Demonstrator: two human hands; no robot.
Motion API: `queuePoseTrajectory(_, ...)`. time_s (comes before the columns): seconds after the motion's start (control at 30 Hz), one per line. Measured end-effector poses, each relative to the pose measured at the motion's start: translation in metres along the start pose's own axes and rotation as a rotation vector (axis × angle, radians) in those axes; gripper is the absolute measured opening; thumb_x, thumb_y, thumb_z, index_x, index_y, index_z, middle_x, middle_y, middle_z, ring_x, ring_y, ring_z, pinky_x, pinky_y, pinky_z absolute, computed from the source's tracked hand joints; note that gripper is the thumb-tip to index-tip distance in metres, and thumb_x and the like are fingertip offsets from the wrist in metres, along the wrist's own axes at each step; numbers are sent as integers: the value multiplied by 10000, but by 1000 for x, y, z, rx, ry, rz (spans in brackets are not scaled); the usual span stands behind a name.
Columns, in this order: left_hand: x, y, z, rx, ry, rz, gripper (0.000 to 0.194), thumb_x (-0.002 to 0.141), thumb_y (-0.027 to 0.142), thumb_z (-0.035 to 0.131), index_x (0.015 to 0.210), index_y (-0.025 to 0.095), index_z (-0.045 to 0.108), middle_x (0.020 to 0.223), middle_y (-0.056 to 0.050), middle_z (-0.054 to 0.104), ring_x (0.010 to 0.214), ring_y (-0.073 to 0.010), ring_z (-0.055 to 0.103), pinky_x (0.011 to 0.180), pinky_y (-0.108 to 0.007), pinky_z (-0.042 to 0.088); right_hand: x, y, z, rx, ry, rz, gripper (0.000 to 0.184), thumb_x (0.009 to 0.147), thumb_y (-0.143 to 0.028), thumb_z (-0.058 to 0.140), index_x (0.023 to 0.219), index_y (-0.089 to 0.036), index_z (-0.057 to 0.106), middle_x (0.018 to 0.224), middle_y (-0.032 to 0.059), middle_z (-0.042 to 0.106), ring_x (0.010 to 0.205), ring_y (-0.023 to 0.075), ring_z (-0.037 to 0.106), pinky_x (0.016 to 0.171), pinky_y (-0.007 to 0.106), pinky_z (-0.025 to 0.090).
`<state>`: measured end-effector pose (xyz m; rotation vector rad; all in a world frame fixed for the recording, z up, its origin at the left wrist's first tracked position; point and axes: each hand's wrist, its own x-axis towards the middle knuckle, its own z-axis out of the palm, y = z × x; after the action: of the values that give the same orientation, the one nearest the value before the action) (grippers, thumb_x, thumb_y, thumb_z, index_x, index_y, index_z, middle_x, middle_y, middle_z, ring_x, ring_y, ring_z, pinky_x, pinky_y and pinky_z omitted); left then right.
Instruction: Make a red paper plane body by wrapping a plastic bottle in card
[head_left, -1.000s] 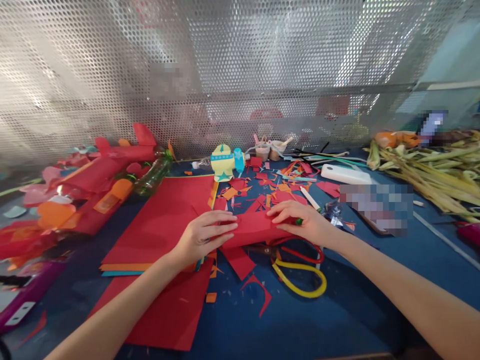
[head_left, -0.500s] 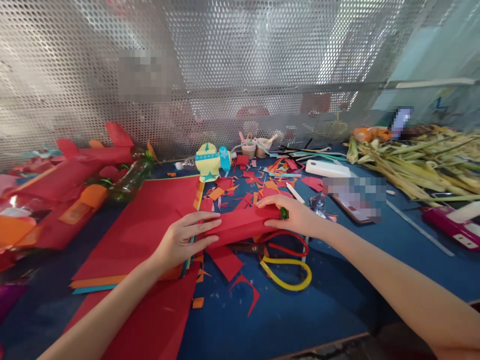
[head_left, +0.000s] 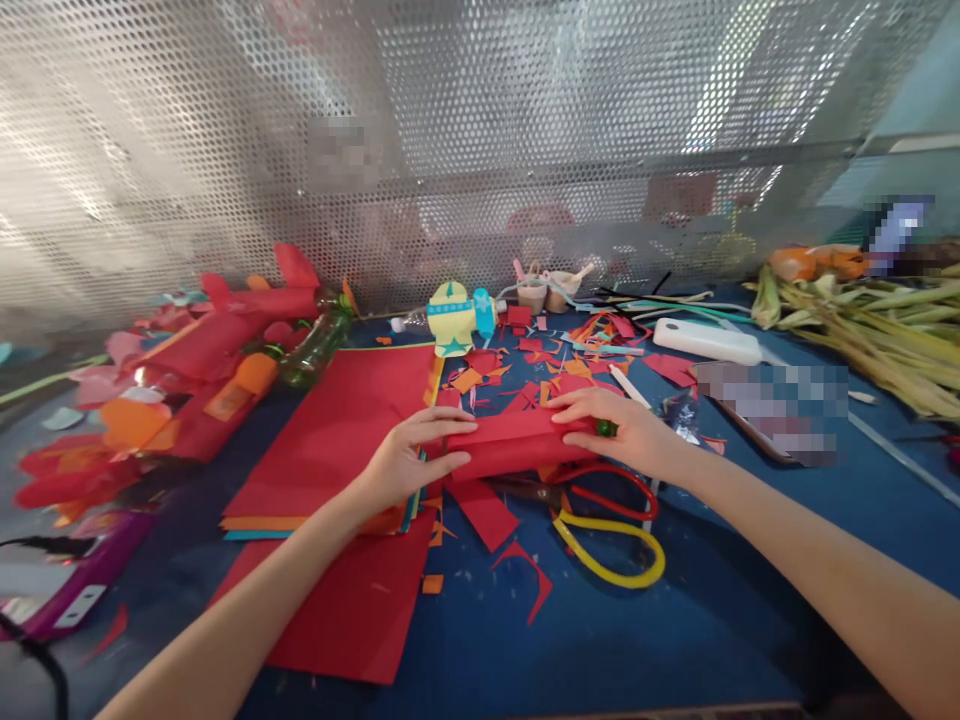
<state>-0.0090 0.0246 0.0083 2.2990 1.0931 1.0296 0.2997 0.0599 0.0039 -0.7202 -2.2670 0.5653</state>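
Note:
A red paper-wrapped roll (head_left: 517, 446), apparently a bottle with a green cap showing at its right end, lies on the blue table (head_left: 675, 620). My left hand (head_left: 409, 462) grips its left end, fingers curled over the paper. My right hand (head_left: 615, 425) wraps round the right end beside the green cap. Scissors with red and yellow handles (head_left: 607, 530) lie just under the roll.
A stack of red, orange and blue paper sheets (head_left: 337, 440) lies at left. A red paper-covered bottle plane (head_left: 225, 350) sits further left. Paper scraps (head_left: 555, 365), a yellow-blue bottle craft (head_left: 454, 320), a white box (head_left: 705, 342) and green stalks (head_left: 870, 335) lie behind; a perforated metal screen (head_left: 480, 150) backs the table.
Both hands have stayed on the red roll, pressing the paper round it; the view swung left and back. The fingers shifted slightly along the roll.

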Motion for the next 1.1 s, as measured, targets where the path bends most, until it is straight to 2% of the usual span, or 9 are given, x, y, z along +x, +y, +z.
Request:
queuePoseTrajectory(0.1,-1,-1,1,-56,-9,-35,264,841,344,636,1072,228,691,1094,-83,678,1046,-199,643,937,-336,520,-1,1,1,13,8,4,178,889,-321,590,1021,-240,677,1169,85,678,1073,210,638,949,404,499)
queuePoseTrajectory(0.23,-2,-2,2,-101,-14,-66,184,841,365,639,936,248,743,1071,-78,660,1017,-194,640,936,-351,518,-1,1,2,10,8,13,168,889,-316,591,1010,-252,690,1175,78,671,1069,208,634,954,412,494)
queuePoseTrajectory(0.43,-2,-3,0,-139,-23,-69,210,791,396,697,952,273,752,1118,-72,654,1033,-209,635,952,-376,510,-1,1,0,19,-15,20,153,885,-318,599,983,-252,695,1172,85,663,1058,202,637,947,407,498)
queuePoseTrajectory(0.57,-1,-4,0,-152,-23,-51,238,732,362,759,951,270,750,1187,-81,632,1125,-242,599,1015,-406,464,1,0,-2,8,-28,16,144,890,-299,597,991,-246,684,1184,84,659,1079,197,625,961,401,485)
queuePoseTrajectory(0.73,-1,-5,3,-183,-28,-59,169,829,348,658,953,249,715,1266,-100,612,1183,-240,580,1024,-410,456,2,1,-2,14,-45,43,167,897,-330,587,1022,-257,672,1217,71,645,1108,200,609,974,409,470)
queuePoseTrajectory(0.93,0,-5,3,-195,-46,-93,196,839,399,634,922,229,683,1229,-113,646,1166,-241,597,1012,-407,463,2,-4,-4,-19,-38,121,284,872,-355,615,1138,-255,602,1207,70,653,1119,216,609,969,398,473)
queuePoseTrajectory(1.1,2,-5,3,-201,-51,-125,236,833,459,620,903,240,676,1231,-112,646,1166,-259,595,1014,-434,455,3,1,-5,-19,-19,44,189,867,-348,624,1013,-229,643,1177,82,671,1102,208,611,980,410,459)
